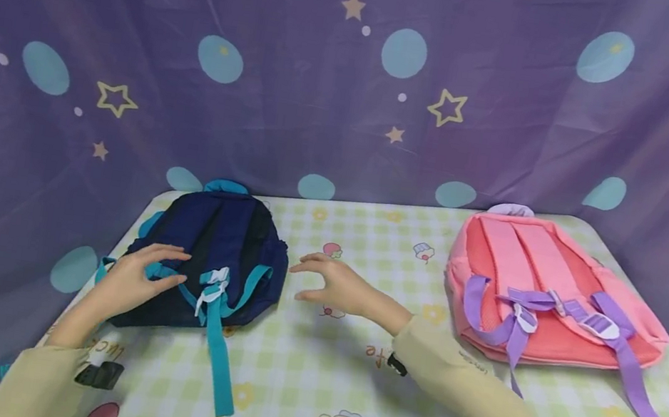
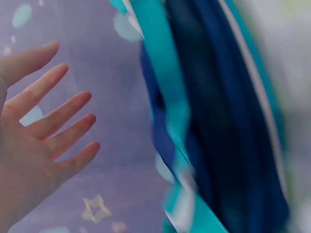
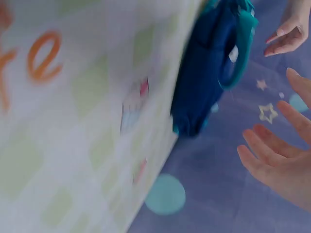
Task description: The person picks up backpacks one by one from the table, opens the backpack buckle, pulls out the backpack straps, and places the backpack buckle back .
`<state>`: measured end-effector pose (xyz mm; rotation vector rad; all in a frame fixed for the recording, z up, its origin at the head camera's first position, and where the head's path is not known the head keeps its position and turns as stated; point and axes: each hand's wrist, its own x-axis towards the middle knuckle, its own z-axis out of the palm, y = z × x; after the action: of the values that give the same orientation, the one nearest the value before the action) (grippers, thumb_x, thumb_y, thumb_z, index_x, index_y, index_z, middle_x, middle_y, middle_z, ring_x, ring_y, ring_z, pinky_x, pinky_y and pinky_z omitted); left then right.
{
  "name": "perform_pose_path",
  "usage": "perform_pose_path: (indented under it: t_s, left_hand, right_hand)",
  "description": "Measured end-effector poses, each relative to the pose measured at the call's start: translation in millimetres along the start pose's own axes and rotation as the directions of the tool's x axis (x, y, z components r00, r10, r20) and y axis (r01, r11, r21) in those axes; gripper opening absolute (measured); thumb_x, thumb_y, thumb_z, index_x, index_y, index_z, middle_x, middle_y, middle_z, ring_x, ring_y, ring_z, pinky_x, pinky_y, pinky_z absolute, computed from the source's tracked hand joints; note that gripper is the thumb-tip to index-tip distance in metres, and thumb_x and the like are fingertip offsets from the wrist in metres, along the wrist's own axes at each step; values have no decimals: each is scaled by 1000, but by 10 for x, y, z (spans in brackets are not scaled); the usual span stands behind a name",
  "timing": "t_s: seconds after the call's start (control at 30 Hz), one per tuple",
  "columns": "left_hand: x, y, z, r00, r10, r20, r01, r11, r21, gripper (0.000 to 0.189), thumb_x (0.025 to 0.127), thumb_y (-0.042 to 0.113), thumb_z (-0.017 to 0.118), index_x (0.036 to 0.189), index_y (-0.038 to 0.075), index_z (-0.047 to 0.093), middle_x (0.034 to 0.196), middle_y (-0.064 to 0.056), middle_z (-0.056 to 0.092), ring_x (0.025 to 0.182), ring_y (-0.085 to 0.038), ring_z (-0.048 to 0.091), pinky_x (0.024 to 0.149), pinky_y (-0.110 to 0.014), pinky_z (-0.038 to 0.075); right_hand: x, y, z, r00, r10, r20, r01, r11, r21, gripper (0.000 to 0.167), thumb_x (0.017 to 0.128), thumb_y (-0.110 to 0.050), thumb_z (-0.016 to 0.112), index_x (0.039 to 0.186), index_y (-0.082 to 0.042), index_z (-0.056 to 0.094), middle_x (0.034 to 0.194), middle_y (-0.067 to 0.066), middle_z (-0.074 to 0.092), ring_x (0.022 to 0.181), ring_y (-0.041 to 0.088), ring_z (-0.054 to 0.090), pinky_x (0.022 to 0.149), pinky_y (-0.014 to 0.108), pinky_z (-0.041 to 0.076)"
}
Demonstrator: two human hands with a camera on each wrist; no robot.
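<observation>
A navy backpack [image 1: 176,228] with teal straps lies on the left of the table, its shoulder straps facing up. White buckles [image 1: 215,284] join the teal webbing, and one strap end trails toward the front edge. My left hand [image 1: 131,283] hovers over the backpack's lower left part, fingers relaxed and apart, holding nothing. In the left wrist view, the left hand [image 2: 43,116] is spread beside the bag's edge. My right hand [image 1: 336,284] hangs above the cloth just right of the navy backpack, fingers spread and free of anything; the right wrist view shows the right hand [image 3: 279,155] apart from the bag.
A pink backpack [image 1: 530,288] with purple straps lies at the right of the table, straps up, one purple end trailing forward. The table wears a green checked cloth [image 1: 296,376] with cartoon prints. A purple curtain [image 1: 300,88] with stars and dots hangs behind.
</observation>
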<state>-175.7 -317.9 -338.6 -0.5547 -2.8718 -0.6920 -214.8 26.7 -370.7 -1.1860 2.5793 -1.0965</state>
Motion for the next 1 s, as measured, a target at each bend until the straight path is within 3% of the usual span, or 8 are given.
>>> perform_pose_path:
  t_s: [0.3, 0.43, 0.7, 1.0]
  left_hand:
    - [392, 538, 198, 994, 104, 44, -99, 990, -103, 37, 92, 13, 69, 125, -2, 63, 130, -22, 55, 123, -45, 47, 94, -61, 42]
    - [551, 762, 316, 985, 162, 55, -154, 980, -123, 37, 92, 15, 69, 125, -1, 63, 129, -22, 56, 121, -43, 50, 96, -57, 43]
    - [807, 1210, 553, 952, 296, 79, -281, 947, -158, 37, 92, 14, 68, 124, -2, 62, 128, -21, 58, 121, -38, 52, 101, -52, 41]
    - [1010, 1620, 891, 896, 425, 131, -404, 900, -163, 42, 93, 20, 69, 128, -1, 60, 131, -20, 56, 121, -34, 53, 103, -44, 41]
  right_hand:
    - [-426, 115, -467, 990, -14, -137, 6, 998, -56, 39, 89, -14, 73, 123, 1, 64, 127, 19, 59, 121, 33, 55, 101, 44, 44]
    - [-609, 163, -640, 983, 26, -179, -39, 997, -68, 35, 89, -12, 72, 120, 1, 66, 123, 18, 62, 119, 34, 55, 101, 47, 42]
    - [-1030, 363, -934, 961, 114, -254, -135, 989, -65, 32, 90, -10, 70, 119, 3, 66, 120, 19, 65, 117, 37, 57, 97, 52, 44]
    - [-1502, 532, -1246, 921, 225, -317, -263, 961, -81, 33, 91, -10, 68, 121, 4, 64, 119, 20, 65, 117, 41, 55, 96, 59, 41]
